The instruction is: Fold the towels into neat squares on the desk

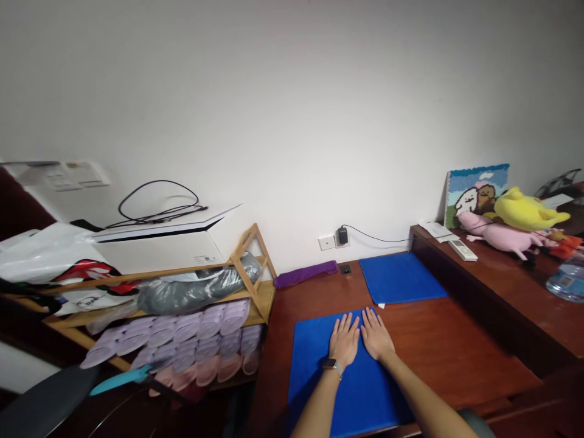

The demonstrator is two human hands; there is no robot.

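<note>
My left hand (pixel 345 340) lies flat on a blue cloth (pixel 314 389) spread over the wooden desk, fingers stretched out; a watch (pixel 333 365) is on that wrist. Beside it, my right hand (pixel 376 334) rests palm down near the same cloth's upper right edge, its fingers extended. Neither hand holds anything. Just beyond them lies a second blue cloth (pixel 401 278), flat, with a small white tag at its near edge. A folded purple cloth (pixel 305 274) sits against the wall at the back left of the desk.
To the left, a wooden rack (pixel 263 298) carries purple and pink slippers (pixel 201 331) and a white box (pixel 168 249) with a black cable. A raised ledge on the right bears a remote control (pixel 463 250), plush toys (pixel 502 236) and a bottle (pixel 567 280). A black plug (pixel 342 235) sits in the wall.
</note>
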